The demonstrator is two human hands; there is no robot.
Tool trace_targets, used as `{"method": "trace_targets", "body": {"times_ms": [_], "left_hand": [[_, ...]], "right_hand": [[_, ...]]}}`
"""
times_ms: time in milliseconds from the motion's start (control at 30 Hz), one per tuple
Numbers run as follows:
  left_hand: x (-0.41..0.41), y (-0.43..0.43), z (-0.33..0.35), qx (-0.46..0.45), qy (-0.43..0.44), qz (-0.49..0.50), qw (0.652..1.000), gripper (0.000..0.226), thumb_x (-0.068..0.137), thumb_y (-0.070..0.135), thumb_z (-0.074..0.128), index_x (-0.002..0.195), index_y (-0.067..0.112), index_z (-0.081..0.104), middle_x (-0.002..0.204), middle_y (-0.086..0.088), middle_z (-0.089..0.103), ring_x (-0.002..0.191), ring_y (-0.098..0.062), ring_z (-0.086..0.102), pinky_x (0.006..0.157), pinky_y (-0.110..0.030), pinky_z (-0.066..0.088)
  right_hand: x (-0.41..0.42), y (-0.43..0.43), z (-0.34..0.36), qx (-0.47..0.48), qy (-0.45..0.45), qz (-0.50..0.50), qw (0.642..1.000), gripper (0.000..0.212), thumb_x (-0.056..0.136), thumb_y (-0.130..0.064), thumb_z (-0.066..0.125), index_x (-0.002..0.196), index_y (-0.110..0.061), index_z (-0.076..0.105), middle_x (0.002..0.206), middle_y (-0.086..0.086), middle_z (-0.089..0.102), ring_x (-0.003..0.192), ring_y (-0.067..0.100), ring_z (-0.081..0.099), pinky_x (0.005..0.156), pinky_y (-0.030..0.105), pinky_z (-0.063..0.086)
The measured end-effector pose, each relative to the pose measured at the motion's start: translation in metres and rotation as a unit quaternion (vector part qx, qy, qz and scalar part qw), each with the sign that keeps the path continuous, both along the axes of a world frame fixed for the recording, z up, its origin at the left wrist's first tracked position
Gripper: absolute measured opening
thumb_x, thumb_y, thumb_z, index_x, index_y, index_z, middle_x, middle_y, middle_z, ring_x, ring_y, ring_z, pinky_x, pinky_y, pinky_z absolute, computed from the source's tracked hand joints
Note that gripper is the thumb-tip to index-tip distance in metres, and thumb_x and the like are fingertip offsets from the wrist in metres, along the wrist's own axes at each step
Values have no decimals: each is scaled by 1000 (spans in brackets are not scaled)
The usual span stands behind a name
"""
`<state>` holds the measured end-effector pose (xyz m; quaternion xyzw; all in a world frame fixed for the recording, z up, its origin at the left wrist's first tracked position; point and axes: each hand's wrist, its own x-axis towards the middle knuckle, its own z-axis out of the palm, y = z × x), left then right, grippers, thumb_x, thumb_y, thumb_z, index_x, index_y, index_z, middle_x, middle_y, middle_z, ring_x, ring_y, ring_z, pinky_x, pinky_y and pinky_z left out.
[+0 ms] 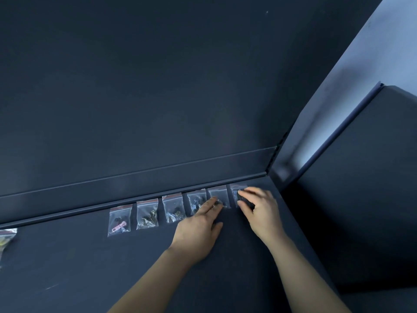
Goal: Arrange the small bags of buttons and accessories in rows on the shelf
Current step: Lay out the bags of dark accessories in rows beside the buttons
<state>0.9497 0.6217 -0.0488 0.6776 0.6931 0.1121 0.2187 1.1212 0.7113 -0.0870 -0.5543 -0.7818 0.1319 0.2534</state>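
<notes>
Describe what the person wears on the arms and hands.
The left forearm and right forearm are bare: no sleeves, watch or bracelet show. The left hand and right hand are ungloved. A ring-like band may sit on one left finger; too small to confirm.

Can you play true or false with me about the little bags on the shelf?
1. Six bags lie in one row at the back of the shelf. True.
2. The pink piece is in the rightmost bag. False: it is in the leftmost bag of the row.
3. The left hand lies on the bags with straight fingers. True.
4. The right hand is up in the air, touching nothing. False: it holds the rightmost bag.
5. The bags have blue strips on top. False: the strips are red.
</notes>
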Motion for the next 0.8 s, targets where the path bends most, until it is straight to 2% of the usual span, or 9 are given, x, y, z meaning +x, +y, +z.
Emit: {"method": "trace_targets", "body": {"times_ms": [300, 367, 433, 467, 533, 600, 633, 700, 800], "left_hand": [[0, 0, -1, 3, 8, -12, 1000, 51, 98, 43, 38, 147, 40, 22, 157, 25, 6, 114, -8, 58, 89, -30, 50], [-1, -2, 1, 20, -46, 9, 999, 51, 97, 43, 44, 145, 38, 29, 156, 23, 15, 109, -4, 59, 90, -25, 47], [-5, -10, 2, 58, -166, 72, 982, 45, 92, 41, 55, 136, 33, 46, 143, 16, 41, 105, -2, 58, 92, -20, 44], [-8, -14, 5, 57, -257, 129, 956, 38, 90, 39, 60, 127, 30, 54, 127, 13, 54, 100, -4, 59, 90, -21, 45], [-15, -24, 15, 2, -478, 242, 845, 20, 93, 27, 58, 112, 21, 60, 89, 5, 63, 80, -13, 61, 72, -26, 50], [-26, -34, 24, -33, -623, 291, 726, 18, 96, 10, 47, 108, 8, 61, 74, -4, 62, 71, -19, 60, 67, -29, 54], [-32, -38, 27, -31, -661, 301, 686, 19, 95, 3, 46, 105, 3, 61, 75, -6, 63, 71, -19, 62, 69, -32, 57], [-44, -50, 31, -13, -698, 308, 646, 19, 93, -3, 48, 101, 3, 64, 76, -7, 64, 68, -17, 63, 73, -32, 60], [-56, -66, 34, 15, -701, 318, 638, 19, 85, -1, 60, 100, 9, 66, 76, -6, 64, 55, -12, 53, 55, -21, 53]], "right_hand": [[1, 2, 3, -14, 5, 8, 1000, 29, 85, -24, 70, 113, -22, 70, 120, -3, 64, 104, 25, 55, 90, 40, 46], [1, -1, 7, -7, 27, 7, 1000, 28, 85, -21, 70, 112, -19, 70, 119, -3, 64, 104, 23, 55, 91, 34, 44], [-1, -7, 15, -7, 70, 7, 997, 24, 85, -20, 70, 109, -19, 72, 113, -5, 66, 100, 17, 56, 86, 23, 42], [-3, -12, 21, -25, 109, 7, 994, 20, 85, -19, 69, 105, -19, 73, 107, -7, 68, 96, 13, 58, 83, 20, 43], [-11, -26, 38, -112, 209, 11, 971, 12, 85, -18, 69, 96, -20, 75, 93, -9, 71, 84, 6, 63, 74, 16, 48], [-22, -43, 54, -226, 281, 31, 932, 8, 86, -17, 68, 90, -19, 75, 83, -6, 73, 75, 2, 65, 68, 14, 49], [-28, -51, 59, -276, 299, 43, 913, 7, 87, -18, 67, 88, -19, 74, 81, -5, 74, 71, 2, 64, 65, 14, 49], [-41, -69, 68, -346, 306, 76, 884, 6, 87, -22, 67, 87, -19, 72, 79, 0, 74, 66, 4, 62, 62, 16, 48], [-65, -93, 74, -396, 309, 115, 857, 11, 84, -25, 70, 87, -14, 72, 79, 5, 72, 67, 7, 60, 65, 21, 50]]}}
